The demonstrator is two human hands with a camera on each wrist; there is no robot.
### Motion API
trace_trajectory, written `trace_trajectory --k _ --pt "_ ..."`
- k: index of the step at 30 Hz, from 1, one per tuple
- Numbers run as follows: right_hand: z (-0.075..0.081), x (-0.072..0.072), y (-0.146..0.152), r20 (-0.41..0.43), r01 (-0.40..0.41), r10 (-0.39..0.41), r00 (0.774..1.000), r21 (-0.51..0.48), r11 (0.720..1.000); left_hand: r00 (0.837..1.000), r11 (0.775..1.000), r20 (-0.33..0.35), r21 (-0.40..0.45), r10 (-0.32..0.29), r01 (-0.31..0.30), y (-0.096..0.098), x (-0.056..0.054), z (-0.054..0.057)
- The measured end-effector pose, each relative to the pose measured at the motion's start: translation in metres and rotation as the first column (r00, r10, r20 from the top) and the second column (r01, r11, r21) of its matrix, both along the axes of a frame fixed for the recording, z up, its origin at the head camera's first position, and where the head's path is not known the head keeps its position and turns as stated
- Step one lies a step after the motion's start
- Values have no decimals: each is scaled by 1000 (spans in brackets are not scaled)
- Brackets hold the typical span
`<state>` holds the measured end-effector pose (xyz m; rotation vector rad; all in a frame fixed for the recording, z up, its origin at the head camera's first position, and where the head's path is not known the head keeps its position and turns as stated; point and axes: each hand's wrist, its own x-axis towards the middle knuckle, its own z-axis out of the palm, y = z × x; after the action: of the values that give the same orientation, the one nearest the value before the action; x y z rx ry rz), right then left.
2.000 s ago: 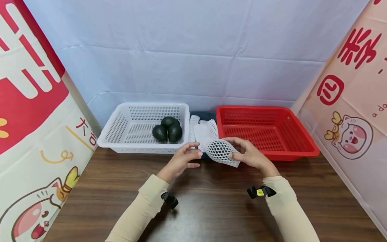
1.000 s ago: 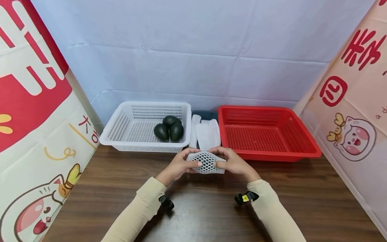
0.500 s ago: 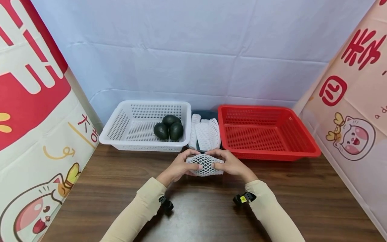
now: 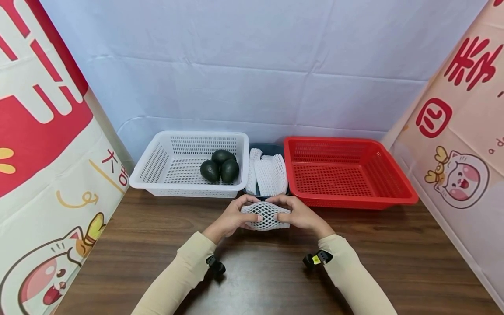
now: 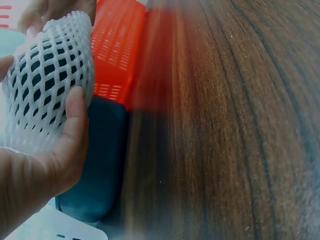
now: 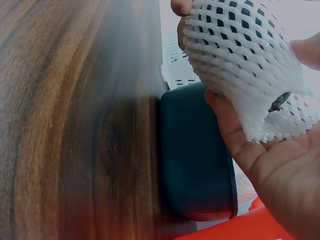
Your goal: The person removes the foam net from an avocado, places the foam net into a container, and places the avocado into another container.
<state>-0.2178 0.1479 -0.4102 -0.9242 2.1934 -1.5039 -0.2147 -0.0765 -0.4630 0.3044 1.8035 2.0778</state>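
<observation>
Between both hands, above the table in the head view, is an avocado (image 6: pixel 279 102) inside a white foam net sleeve (image 4: pixel 267 224). My left hand (image 4: pixel 231 218) grips its left end, thumb on the near side and fingers over the far side. The right hand (image 4: pixel 302 213) holds the right end the same way. Dark green skin shows through the stretched mesh in the left wrist view. In the right wrist view the sleeve's near end gapes, and the fruit's dark tip shows inside it. The fingers under the fruit are partly hidden.
Behind the hands, a dark blue-green box (image 4: pixel 257 148) holds several white foam sleeves (image 4: pixel 267 175). To its left stands a white basket (image 4: pixel 151 186) with three avocados (image 4: pixel 229 170). A red basket (image 4: pixel 350 202) stands to its right. All rest on a brown wooden table (image 4: pixel 260 280).
Two seconds ago only the right hand held the sleeved avocado, with the left hand open beside it. Both hands then gripped it, nearer the person; lately it has shifted only slightly.
</observation>
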Motion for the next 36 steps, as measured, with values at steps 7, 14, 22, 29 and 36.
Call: trace_trajectory --k 7,14,22,29,36 --pt "0 2 0 18 -3 3 1000 1 1000 1000 1000 -7 0 7 -7 0 1 -1" --pt "1 5 2 22 39 -39 999 -24 999 1000 999 -13 28 25 -24 -2 2 -2" --pt "-2 11 8 -69 160 -165 984 -69 985 999 999 -20 -1 38 -38 -5 2 -4" --pt "-26 2 19 -95 237 -241 966 -52 970 999 999 -13 -12 43 -43 -11 2 -6" --pt "-38 -2 23 -80 223 -216 973 83 971 998 995 -8 -73 70 -70 -15 2 -6"
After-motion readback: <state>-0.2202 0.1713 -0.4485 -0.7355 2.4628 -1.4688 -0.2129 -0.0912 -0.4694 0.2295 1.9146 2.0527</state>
